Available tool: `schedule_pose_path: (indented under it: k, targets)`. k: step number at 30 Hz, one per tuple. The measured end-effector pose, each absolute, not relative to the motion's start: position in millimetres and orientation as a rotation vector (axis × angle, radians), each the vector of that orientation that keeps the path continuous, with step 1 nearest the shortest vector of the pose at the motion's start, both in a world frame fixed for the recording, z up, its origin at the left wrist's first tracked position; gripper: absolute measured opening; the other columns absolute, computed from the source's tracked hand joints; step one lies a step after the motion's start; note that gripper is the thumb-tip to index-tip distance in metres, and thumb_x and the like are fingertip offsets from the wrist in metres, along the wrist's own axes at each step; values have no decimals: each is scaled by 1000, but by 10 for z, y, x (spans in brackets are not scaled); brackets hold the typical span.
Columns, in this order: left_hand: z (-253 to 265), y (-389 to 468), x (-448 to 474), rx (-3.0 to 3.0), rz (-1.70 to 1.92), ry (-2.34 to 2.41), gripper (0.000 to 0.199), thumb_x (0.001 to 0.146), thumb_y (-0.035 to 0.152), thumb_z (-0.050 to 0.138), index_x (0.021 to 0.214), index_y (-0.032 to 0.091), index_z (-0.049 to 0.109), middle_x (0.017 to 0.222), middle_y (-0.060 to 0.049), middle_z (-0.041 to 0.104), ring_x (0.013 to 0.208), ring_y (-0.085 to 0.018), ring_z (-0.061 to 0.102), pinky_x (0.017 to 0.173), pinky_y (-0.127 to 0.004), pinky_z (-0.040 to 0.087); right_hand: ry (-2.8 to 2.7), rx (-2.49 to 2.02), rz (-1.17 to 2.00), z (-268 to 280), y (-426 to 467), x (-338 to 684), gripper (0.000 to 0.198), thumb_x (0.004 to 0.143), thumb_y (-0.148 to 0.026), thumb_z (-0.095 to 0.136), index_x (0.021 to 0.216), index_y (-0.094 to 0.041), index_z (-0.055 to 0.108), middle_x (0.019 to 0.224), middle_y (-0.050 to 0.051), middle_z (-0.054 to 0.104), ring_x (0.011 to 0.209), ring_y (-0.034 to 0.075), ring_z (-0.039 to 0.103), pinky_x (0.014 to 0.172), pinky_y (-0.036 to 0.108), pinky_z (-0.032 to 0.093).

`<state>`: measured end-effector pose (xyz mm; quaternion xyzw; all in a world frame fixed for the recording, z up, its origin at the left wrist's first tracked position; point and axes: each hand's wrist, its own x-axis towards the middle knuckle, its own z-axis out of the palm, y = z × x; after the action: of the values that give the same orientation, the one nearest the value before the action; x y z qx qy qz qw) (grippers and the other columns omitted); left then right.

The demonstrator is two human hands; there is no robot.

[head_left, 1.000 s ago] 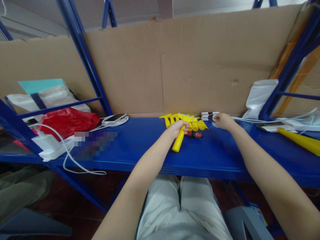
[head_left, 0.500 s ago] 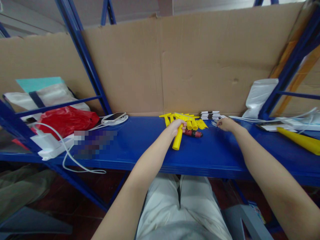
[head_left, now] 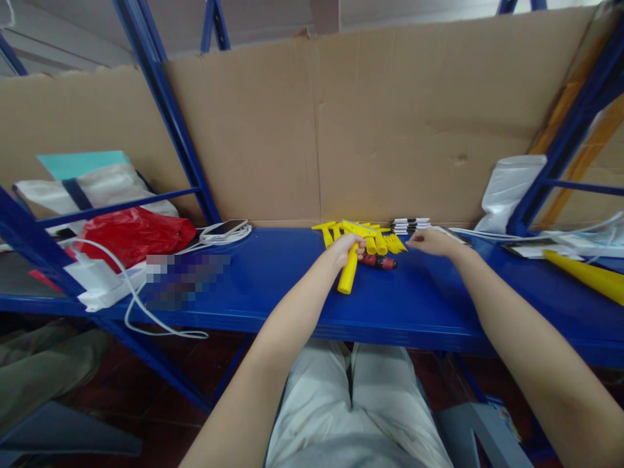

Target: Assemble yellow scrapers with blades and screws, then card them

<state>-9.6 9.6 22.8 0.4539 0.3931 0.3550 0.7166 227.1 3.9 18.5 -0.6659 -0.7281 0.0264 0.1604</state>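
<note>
My left hand is wrapped around the round handle of a yellow T-shaped tool, whose wide head points away from me. Several similar yellow T-shaped tools lie behind it, by the cardboard. Fingertips pinched together, my right hand hovers just right of a fan of small flat yellow pieces; whatever is between those fingers is too small to make out. A dark red and black electric screwdriver lies in front of the tools, partly behind my left hand.
White-and-black packets are stacked at the back. A phone, coiled white cable and red plastic bag are on the left. A large yellow piece and a white pouch are on the right. Cardboard walls the back.
My right hand has moved left, from small shiny bits beside the packets towards the yellow pieces. My left hand keeps its hold on the yellow tool. The view has shifted slightly.
</note>
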Motion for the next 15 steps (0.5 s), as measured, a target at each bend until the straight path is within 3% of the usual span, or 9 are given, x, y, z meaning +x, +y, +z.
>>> schedule_pose_path:
  k: [3,6,9,15]
  targets:
    - [239,84,-99,1001,793,863,20,71,0,40,66,19,37,45,7,35,32,-5,29,36,-16,23,-2176,-1704,430,232,-62,2104,35,76,-50,57,68,-18,69,71,5,68,69,19,61,63,27,44]
    - [245,72,-98,998,811,877,20,70,0,40,65,19,38,45,6,35,33,-5,29,35,-16,24,-2290,-1570,648,211,-126,1935,47,63,-66,64,69,-19,70,71,4,68,70,19,60,62,27,44]
    - [249,64,-99,1001,817,887,19,70,0,40,65,18,39,45,6,36,34,-5,29,36,-16,25,-2333,-1527,672,151,-134,1813,46,55,-65,70,66,-20,69,68,2,67,67,18,59,60,27,44]
    - [245,81,-110,992,835,893,20,73,0,40,65,18,40,45,7,36,32,-4,29,36,-16,25,-2097,-1441,853,200,-172,1842,42,54,-55,76,66,-18,61,63,2,64,55,15,58,54,27,45]
